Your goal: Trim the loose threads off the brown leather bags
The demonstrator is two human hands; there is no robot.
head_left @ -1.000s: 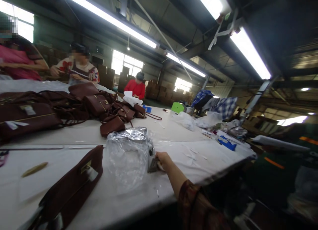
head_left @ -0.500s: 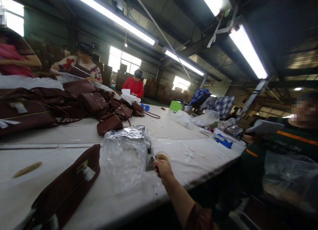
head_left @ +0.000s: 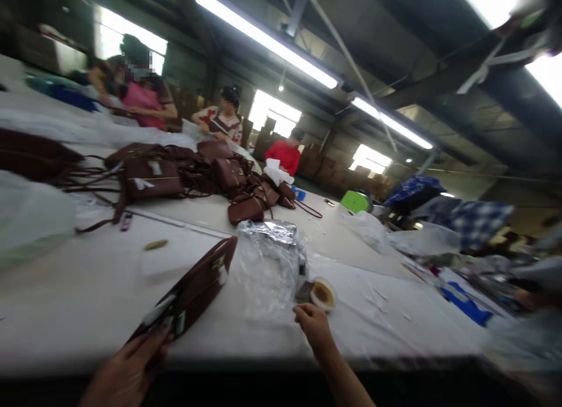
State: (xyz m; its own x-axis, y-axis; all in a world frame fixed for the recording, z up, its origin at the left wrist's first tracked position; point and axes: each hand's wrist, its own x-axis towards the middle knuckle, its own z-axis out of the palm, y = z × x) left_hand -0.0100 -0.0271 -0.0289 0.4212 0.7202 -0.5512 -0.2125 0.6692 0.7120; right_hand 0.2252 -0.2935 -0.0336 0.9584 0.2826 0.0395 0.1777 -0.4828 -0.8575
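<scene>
My left hand point(head_left: 138, 357) is blurred and closed round the near edge of a dark brown handbag point(head_left: 199, 293). The bag stands tilted on the white table point(head_left: 246, 342), with a metal clasp and a small white wrapping on its front. My right hand point(head_left: 312, 325) is closed in a pinch above the table's near part; whatever its fingertips hold is too small to make out. Just beyond it stands a round clear tub point(head_left: 324, 293) with something brownish inside. A clear plastic bag point(head_left: 263, 278) lies between the handbag and my right hand, against a foil-topped box point(head_left: 278, 231).
A pile of brown handbags point(head_left: 153, 173) covers the table's far left. A brown oval piece point(head_left: 156, 244) lies left of my handbag. Plastic wrapping point(head_left: 30, 214) is at the left edge, and blue items point(head_left: 465, 304) lie at right. Several people work across the table.
The view has turned left, and my left hand has come into sight on the handbag. My right hand has drawn back slightly from the tub, still pinched.
</scene>
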